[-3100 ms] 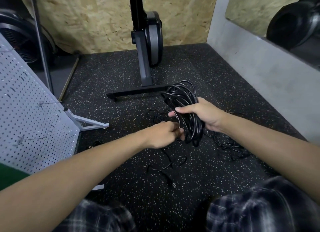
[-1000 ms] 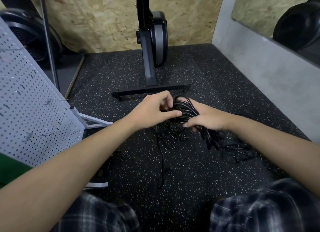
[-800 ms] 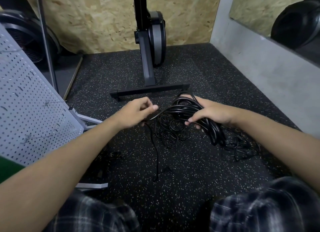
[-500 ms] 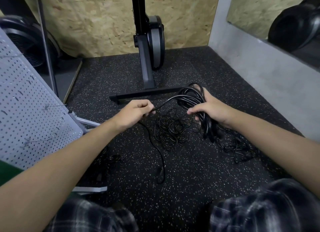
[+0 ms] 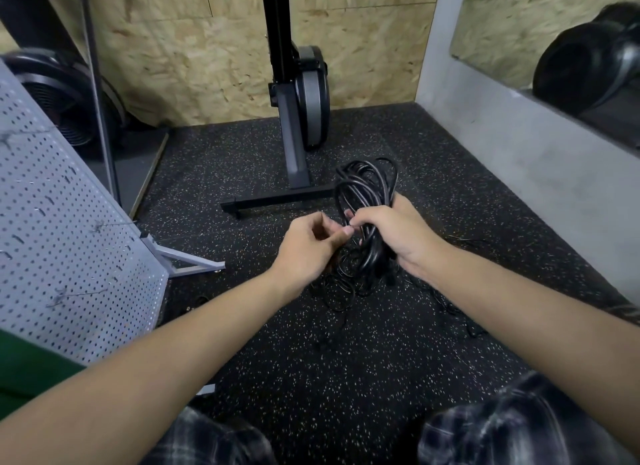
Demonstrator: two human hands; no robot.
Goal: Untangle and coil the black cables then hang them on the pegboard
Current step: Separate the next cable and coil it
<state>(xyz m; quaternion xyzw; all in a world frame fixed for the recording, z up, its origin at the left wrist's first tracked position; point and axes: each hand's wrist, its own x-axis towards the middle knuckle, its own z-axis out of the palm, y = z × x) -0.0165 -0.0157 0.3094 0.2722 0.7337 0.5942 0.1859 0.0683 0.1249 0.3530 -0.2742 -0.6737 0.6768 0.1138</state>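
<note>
My right hand (image 5: pixel 394 236) grips a thick coil of black cable (image 5: pixel 367 190), held upright above the floor with its loops rising past my fingers. My left hand (image 5: pixel 311 246) is right beside it, fingers curled and pinching a strand of that cable near my right thumb. Thinner black cables (image 5: pixel 346 284) lie tangled on the floor under both hands, and more strands (image 5: pixel 460 312) trail off to the right. The grey pegboard (image 5: pixel 69 242) leans at the left with thin metal hooks (image 5: pixel 104 225) sticking out.
A black exercise machine with a T-shaped base (image 5: pixel 294 145) stands straight ahead on the speckled rubber floor (image 5: pixel 346 378). A grey concrete ledge (image 5: pixel 536 173) runs along the right. The pegboard's grey foot (image 5: pixel 187 260) juts out at floor level. My knees in plaid fabric (image 5: pixel 512 426) are at the bottom.
My left hand, which had drawn a strand out to the left, has come back to the coil. My right hand has tipped the coil upright and raised it.
</note>
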